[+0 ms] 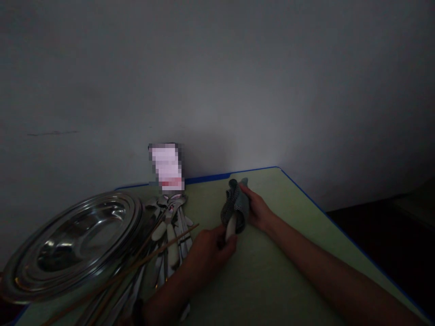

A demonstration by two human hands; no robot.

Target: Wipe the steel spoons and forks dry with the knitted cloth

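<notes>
Your left hand (214,246) pinches the end of a pale handle (231,227) between thumb and fingers. Your right hand (256,208) is closed around a gray cloth (238,206), and the cloth is wrapped around the handle's upper part. Both hands are up over the green table (272,271). It is dark here and the cloth hides the rest, so I can't tell if a spoon, a fork or a knife is inside.

Watch out for that hidden end. If it is sharp and you squeeze hard, it might poke through the cloth and hurt your fingers. Your left hand has just the tip of the handle, so a strong pull with the cloth could make it slip out and drop on the table.

Your left arm is right beside a messy pile of spoons (171,226), with long thin sticks (159,251) lying across it. If your elbow swings out, it could bump the sticks and make the pile slide. The big shiny dish (84,240) sits on the other side of the pile, so sliding things might bang into it. The phone (166,165) stands up near the wall (272,90), just behind the spoons, and a hard push there could knock it over.
</notes>
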